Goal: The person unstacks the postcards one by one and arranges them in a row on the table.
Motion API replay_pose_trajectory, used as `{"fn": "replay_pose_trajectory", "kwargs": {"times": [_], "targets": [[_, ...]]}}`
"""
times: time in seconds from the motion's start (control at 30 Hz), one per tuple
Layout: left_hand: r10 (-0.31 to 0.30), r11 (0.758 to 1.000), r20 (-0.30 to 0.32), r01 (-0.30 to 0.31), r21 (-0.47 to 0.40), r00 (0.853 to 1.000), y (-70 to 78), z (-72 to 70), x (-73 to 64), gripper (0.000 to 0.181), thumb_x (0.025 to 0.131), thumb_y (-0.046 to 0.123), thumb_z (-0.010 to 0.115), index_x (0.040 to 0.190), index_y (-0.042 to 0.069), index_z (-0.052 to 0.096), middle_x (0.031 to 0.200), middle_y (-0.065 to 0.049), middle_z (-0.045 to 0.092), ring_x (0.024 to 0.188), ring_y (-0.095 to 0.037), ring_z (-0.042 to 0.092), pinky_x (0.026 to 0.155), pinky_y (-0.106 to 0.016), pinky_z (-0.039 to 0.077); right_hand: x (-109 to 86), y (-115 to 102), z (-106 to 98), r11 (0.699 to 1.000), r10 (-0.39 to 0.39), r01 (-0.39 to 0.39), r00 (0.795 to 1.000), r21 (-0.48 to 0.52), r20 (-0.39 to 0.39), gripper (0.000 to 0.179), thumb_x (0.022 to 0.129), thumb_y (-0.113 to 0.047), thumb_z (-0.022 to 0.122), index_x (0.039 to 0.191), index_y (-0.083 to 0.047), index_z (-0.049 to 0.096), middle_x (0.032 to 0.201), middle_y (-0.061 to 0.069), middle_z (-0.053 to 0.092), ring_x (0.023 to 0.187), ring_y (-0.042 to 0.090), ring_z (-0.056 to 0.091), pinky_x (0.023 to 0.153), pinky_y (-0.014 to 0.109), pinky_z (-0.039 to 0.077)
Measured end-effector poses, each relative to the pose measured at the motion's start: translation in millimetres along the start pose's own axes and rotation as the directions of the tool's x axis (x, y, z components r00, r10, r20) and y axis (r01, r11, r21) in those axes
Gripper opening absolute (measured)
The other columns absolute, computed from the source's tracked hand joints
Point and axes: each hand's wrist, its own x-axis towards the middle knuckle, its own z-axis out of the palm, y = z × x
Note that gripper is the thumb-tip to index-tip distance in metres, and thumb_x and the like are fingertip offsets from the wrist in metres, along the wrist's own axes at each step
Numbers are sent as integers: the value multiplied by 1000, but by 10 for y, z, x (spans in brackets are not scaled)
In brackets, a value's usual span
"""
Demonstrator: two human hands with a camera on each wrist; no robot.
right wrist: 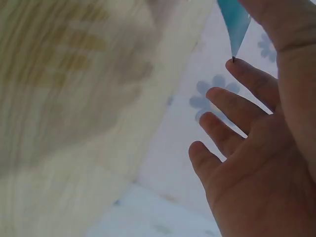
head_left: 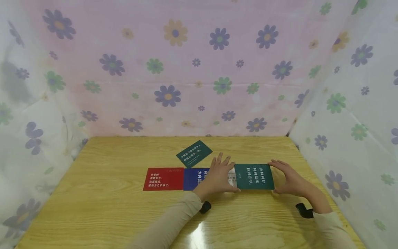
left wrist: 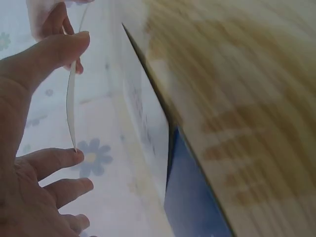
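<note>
A dark green card (head_left: 255, 176) with white writing is held up off the table between both hands. My left hand (head_left: 217, 176) pinches its left end between thumb and index finger, the other fingers spread. At the opposite end, my right hand (head_left: 293, 181) grips the corners the same way. In the left wrist view the card (left wrist: 71, 106) is nearly edge-on and slightly bowed. Beneath it a white card (left wrist: 143, 106) lies on the table, its end against a blue card (left wrist: 192, 197). My left hand partly hides both in the head view.
A red card (head_left: 163, 179) lies left of the blue one, in a row. Behind the row, another green card (head_left: 194, 154) lies askew on the wood-grain table (head_left: 102, 207). Flower-patterned sheets (head_left: 186, 69) rise at the back and both sides.
</note>
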Motion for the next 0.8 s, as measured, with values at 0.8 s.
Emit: {"fn": "replay_pose_trajectory", "kwargs": {"times": [0.8], "targets": [[-15, 992, 79, 5, 128, 997, 570, 392, 528, 98, 71, 74, 77, 152, 25, 50, 164, -2, 35, 159, -27, 7, 128, -49, 14, -281, 623, -247, 998, 58, -57, 995, -16, 76, 95, 58, -13, 96, 140, 5, 51, 150, 45, 30, 133, 71, 24, 93, 81, 38]]}}
